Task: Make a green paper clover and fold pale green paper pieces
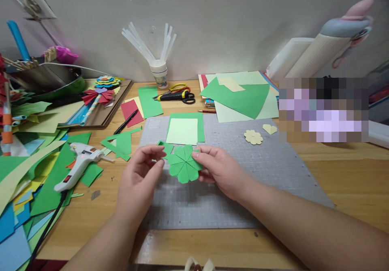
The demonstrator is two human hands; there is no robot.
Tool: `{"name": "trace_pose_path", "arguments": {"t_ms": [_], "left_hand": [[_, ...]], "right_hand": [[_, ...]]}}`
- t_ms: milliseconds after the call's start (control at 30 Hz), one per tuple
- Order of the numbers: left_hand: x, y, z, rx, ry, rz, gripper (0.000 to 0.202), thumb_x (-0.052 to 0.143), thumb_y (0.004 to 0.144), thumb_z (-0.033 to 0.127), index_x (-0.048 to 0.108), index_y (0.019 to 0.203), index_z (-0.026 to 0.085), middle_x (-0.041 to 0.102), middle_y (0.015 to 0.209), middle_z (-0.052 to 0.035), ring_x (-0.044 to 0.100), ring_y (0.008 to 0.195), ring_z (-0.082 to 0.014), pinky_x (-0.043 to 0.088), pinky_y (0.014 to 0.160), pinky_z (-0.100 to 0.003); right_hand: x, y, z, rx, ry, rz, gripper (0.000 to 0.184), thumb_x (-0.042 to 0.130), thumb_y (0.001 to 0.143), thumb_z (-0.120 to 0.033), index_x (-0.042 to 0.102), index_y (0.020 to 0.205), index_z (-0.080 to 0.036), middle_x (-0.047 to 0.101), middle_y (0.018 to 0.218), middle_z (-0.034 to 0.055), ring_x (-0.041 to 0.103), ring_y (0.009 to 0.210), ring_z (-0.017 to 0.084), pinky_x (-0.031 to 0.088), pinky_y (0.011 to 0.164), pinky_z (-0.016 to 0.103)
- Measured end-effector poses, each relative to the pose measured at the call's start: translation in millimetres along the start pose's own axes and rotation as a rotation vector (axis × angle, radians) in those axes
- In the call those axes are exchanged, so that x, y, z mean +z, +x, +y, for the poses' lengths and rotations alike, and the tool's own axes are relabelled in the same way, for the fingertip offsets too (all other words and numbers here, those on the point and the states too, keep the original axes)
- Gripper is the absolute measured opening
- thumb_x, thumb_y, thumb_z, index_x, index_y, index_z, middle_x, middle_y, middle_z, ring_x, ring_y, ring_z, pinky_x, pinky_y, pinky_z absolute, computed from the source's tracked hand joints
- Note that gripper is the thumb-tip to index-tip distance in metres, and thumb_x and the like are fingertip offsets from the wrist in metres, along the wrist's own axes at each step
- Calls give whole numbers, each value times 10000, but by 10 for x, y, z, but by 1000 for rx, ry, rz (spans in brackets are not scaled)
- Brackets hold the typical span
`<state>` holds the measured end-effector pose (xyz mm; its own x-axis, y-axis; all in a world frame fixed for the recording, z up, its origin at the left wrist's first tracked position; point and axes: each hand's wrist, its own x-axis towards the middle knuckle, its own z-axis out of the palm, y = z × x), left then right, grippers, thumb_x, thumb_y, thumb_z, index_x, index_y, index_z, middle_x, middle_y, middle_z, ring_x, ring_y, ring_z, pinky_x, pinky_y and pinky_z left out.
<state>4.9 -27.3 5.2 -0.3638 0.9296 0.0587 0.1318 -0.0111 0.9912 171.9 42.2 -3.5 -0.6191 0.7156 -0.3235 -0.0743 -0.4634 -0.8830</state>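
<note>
A folded green paper clover (184,164) made of heart-shaped leaves is held above a grey cutting mat (243,190). My right hand (219,169) pinches its right side between thumb and fingers. My left hand (140,173) pinches the left edge, where a small green folded piece (165,147) sticks out. Just behind the clover lies a pale green square (182,131) on top of a darker green square (200,121).
A white glue gun (79,163) lies left of the mat among heaps of coloured paper (27,190). Scissors and a cutter (176,94), a cup of glue sticks (159,70), green sheets (243,97), a pale paper flower (253,137) and heart (270,129) lie behind.
</note>
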Motion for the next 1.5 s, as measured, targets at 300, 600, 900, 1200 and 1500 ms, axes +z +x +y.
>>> {"name": "trace_pose_path", "arguments": {"t_ms": [300,600,900,1200,1500], "left_hand": [[57,24,21,-395,-210,-105,285,786,638,342,573,695,161,475,568,62,363,476,-53,251,451,-180],[43,21,-2,-400,-255,-108,246,760,688,328,596,786,174,525,650,51,409,525,-51,293,469,-159],[83,14,-8,-413,-241,-121,290,779,652,342,554,716,170,474,561,73,368,489,-53,278,467,-170],[69,19,-15,-415,-208,-117,300,783,644,343,549,701,163,484,547,77,368,483,-49,270,463,-170],[73,10,-25,-413,-216,-121,303,785,651,331,538,709,163,477,554,83,367,485,-39,281,458,-153]], "right_hand": [[20,-3,39,-203,-277,24,264,546,839,-363,511,650,-182,454,563,-58,437,510,82,350,507,218],[29,-10,48,-189,-258,54,263,566,827,-379,513,656,-187,465,556,-54,437,497,86,332,487,222],[46,-14,108,-119,-121,123,297,593,811,-458,530,699,-190,479,518,-52,403,456,76,274,422,197],[20,-5,128,-141,-191,112,292,573,835,-434,526,688,-186,482,522,-50,412,464,76,298,434,197],[17,-4,134,-157,-227,97,295,573,847,-409,506,674,-180,485,523,-54,411,468,66,305,446,195]]}}
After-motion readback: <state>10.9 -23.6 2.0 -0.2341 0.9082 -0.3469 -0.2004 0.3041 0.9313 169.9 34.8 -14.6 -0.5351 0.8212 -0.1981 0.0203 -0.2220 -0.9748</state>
